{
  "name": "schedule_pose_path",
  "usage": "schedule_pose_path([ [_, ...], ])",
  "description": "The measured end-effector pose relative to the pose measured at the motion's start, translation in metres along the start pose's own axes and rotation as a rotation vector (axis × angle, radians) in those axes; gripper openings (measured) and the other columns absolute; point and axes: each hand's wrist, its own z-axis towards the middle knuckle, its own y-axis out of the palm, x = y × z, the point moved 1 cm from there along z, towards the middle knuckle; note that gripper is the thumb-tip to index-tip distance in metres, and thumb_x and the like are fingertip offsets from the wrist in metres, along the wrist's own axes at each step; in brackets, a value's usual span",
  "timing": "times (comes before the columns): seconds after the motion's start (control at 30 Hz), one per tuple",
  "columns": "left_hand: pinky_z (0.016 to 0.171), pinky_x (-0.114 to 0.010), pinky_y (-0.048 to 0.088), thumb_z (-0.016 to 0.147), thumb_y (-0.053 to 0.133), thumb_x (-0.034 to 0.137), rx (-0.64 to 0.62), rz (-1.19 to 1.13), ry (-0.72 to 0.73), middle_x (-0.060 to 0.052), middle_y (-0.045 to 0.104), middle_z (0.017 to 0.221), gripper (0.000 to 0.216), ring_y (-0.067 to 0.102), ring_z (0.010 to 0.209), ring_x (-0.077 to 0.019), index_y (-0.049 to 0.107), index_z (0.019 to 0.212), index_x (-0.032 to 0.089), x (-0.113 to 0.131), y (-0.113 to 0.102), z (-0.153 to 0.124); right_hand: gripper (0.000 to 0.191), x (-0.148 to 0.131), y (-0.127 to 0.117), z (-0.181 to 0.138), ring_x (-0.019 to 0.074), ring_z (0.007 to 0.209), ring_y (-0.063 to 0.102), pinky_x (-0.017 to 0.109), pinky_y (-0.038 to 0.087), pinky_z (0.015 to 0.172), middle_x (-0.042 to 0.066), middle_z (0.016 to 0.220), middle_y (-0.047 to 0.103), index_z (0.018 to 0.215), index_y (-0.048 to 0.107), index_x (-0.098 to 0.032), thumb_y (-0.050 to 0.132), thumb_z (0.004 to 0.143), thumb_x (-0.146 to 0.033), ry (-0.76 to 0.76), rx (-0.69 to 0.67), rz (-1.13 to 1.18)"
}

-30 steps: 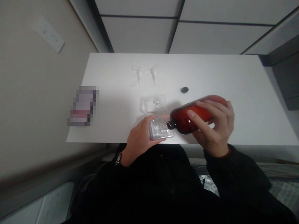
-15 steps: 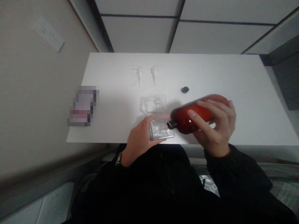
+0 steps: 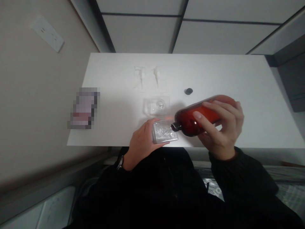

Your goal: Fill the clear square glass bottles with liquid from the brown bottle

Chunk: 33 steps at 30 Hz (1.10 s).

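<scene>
My left hand (image 3: 143,136) is wrapped round a clear square bottle (image 3: 165,135) at the table's front edge; its round mouth faces up. In my right hand (image 3: 221,127) is a large amber bottle (image 3: 193,119), uncapped and tipped to the left. The amber bottle's dark threaded neck is just right of the clear bottle's mouth, and no stream shows between them. Behind the held one stands a second clear square bottle (image 3: 160,105) with an open mouth. A small black cap (image 3: 189,91) lies on the table beyond the amber bottle.
Two white pump heads (image 3: 142,74) in clear wrapping lie toward the back of the white table (image 3: 114,73). A blurred-out flat object (image 3: 83,108) rests at the left end. A wall with a socket plate (image 3: 48,34) borders the left side.
The thin stream from the amber bottle's neck into the clear bottle has stopped. My right hand and the amber bottle have shifted slightly to the right. My left hand stays put.
</scene>
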Motion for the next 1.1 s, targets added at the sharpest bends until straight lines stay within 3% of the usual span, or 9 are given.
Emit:
schedule_pose_path([
  [0.13,0.101,-0.044,0.063,0.074,0.097,0.04,0.0,-0.004,-0.002,-0.008,0.072,0.136,0.083,0.073,0.122,-0.0313,0.051,0.142,0.027,-0.001,0.0005,-0.0003,0.09,-0.0009,-0.0015,0.001,0.0304,0.115,0.072,0.056,0.055,0.109,0.006,0.128,0.075,0.159,0.048,-0.048,0.079,0.087,-0.004,0.018,-0.047,-0.029],
  [0.5,0.101,-0.045,0.062,0.074,0.097,0.04,-0.005,-0.008,-0.006,-0.008,0.072,0.135,0.085,0.073,0.122,-0.0318,0.05,0.143,0.028,-0.003,0.0002,-0.0014,0.084,-0.0004,-0.0011,0.0044,0.028,0.11,0.075,0.052,0.059,0.107,0.005,0.122,0.077,0.156,0.053,-0.043,0.084,0.085,-0.007,-0.037,0.004,-0.116],
  [0.77,0.1,-0.045,0.062,0.074,0.097,0.04,-0.003,0.002,0.0,-0.008,0.072,0.136,0.085,0.073,0.122,-0.0318,0.049,0.143,0.027,-0.0015,0.0013,-0.0007,0.086,-0.0001,-0.0021,0.0027,0.0298,0.112,0.073,0.055,0.056,0.107,0.005,0.126,0.076,0.156,0.052,-0.046,0.078,0.087,-0.002,-0.006,-0.018,-0.068],
  [0.93,0.1,-0.044,0.063,0.072,0.098,0.036,-0.009,-0.013,-0.013,-0.008,0.072,0.135,0.086,0.074,0.122,-0.0316,0.05,0.143,0.029,-0.0003,0.0001,-0.0007,0.097,-0.0006,-0.002,0.0035,0.0322,0.112,0.072,0.057,0.056,0.107,0.007,0.126,0.076,0.161,0.047,-0.045,0.081,0.083,0.0,-0.02,0.0,-0.042],
  [1.1,0.101,-0.045,0.062,0.073,0.098,0.037,-0.012,-0.019,-0.019,-0.008,0.072,0.136,0.086,0.073,0.123,-0.0319,0.05,0.143,0.029,-0.0013,0.0,-0.001,0.091,-0.0004,-0.0022,0.0056,0.0313,0.108,0.073,0.057,0.058,0.103,0.007,0.122,0.077,0.159,0.049,-0.045,0.08,0.085,-0.002,-0.028,0.001,-0.076],
])
